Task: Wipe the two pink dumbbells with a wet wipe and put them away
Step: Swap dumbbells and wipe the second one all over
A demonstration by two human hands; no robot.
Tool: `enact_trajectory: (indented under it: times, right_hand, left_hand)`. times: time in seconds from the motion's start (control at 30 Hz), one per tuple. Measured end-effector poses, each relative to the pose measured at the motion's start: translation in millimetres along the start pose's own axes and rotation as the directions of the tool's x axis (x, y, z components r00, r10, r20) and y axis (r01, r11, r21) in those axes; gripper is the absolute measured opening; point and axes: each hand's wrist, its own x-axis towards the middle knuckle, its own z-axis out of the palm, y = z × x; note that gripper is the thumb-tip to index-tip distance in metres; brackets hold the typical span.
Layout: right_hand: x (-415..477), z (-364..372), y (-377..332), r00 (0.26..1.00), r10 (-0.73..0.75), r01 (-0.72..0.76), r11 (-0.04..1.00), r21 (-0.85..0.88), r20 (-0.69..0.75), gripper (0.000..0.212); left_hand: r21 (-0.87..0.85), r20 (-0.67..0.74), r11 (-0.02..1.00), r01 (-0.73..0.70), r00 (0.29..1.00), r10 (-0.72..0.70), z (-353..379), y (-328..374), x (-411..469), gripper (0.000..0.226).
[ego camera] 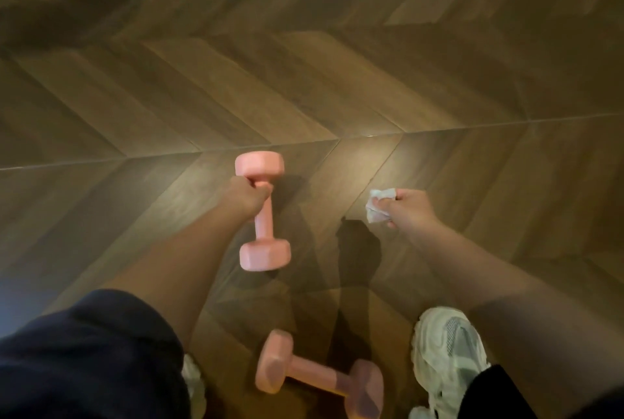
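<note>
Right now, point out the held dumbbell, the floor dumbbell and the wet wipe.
held dumbbell (264, 224), head view, bare handle below the left hand (250, 194)
floor dumbbell (317, 373), head view, middle of its handle
wet wipe (375, 209), head view, crumpled part sticking out of the right hand (408, 207)

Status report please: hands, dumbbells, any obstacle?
Left hand grips pink dumbbell by handle. Right hand holds wet wipe, not touching it. Second dumbbell on floor by white shoe.

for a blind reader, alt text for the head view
A person's left hand grips a pink dumbbell by its handle while the right hand holds a crumpled wet wipe. A second pink dumbbell lies on the wooden floor near a white sneaker.
</note>
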Motion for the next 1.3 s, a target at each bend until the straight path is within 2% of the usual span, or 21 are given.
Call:
enact_trajectory:
  times: [0.07,0.17,0.27,0.47,0.57,0.73,0.9,1.03,1.13,1.2,1.27,1.3]
  right_hand:
    - [6.1,0.0,2.6,1.0,0.008,-0.008,1.0,-0.019,-0.007,0.007]
    - [13.3,-1.2,7.9,0.999,0.032,-0.033,0.999,-0.023,-0.014,0.021]
    - [13.8,-2.2,10.4,0.999,0.043,-0.043,0.999,-0.027,-0.019,0.011]
    - [12.7,-1.5,17.2,0.999,0.033,-0.032,0.998,-0.057,0.008,0.025]
    - [15.3,-0.4,20.3,0.999,0.046,-0.044,0.997,-0.059,0.022,0.012]
    - [15.2,0.2,23.6,0.999,0.038,-0.035,0.996,-0.083,0.039,0.014]
    - [15.6,2.3,30.6,0.999,0.015,-0.01,0.99,-0.143,0.038,0.031]
    - [19.1,3.4,36.8,0.999,0.034,-0.03,0.986,-0.161,0.026,0.03]
    - [21.7,3.7,43.2,0.998,0.048,-0.042,0.987,-0.154,0.037,0.025]
    - [21.2,3.5,46.8,0.998,0.047,-0.04,0.989,-0.14,0.05,0.022]
    - [19.3,1.7,52.5,0.997,0.037,-0.026,0.987,-0.161,0.065,0.01]
    - [17.8,0.7,56.1,0.997,0.026,-0.01,0.982,-0.19,0.078,0.008]
  left_hand:
    - [0.019,0.0,1.0,0.001,1.0,-0.001,1.8,-1.6,8.4,0.034]
    - [0.052,-0.003,0.999,-0.008,1.0,0.008,5.2,-2.1,15.0,0.034]
    - [0.083,-0.007,0.996,-0.017,1.0,0.018,8.1,-1.6,19.0,0.036]
    - [0.125,0.008,0.992,-0.026,1.0,0.025,14.0,1.0,24.3,0.039]
    - [0.143,0.002,0.99,-0.005,1.0,0.005,16.7,-0.3,27.9,0.04]
    - [0.172,-0.031,0.985,0.016,0.999,-0.011,20.1,-8.1,30.2,0.04]
    - [0.154,-0.045,0.988,0.034,0.999,-0.027,20.0,-9.9,29.8,0.037]
    - [0.152,-0.049,0.987,0.05,0.998,-0.043,21.1,-12.9,32.0,0.039]
    - [0.119,-0.092,0.987,0.108,0.991,-0.097,24.9,-13.9,27.0,0.051]
    - [0.198,-0.231,0.976,0.087,0.972,-0.04,27.3,-14.4,6.8,0.06]
    - [0.348,-0.32,0.936,-0.057,0.931,0.176,31.0,-18.5,-23.0,0.06]
    - [0.426,-0.296,0.891,-0.157,0.907,0.301,33.2,-20.3,-40.8,0.058]
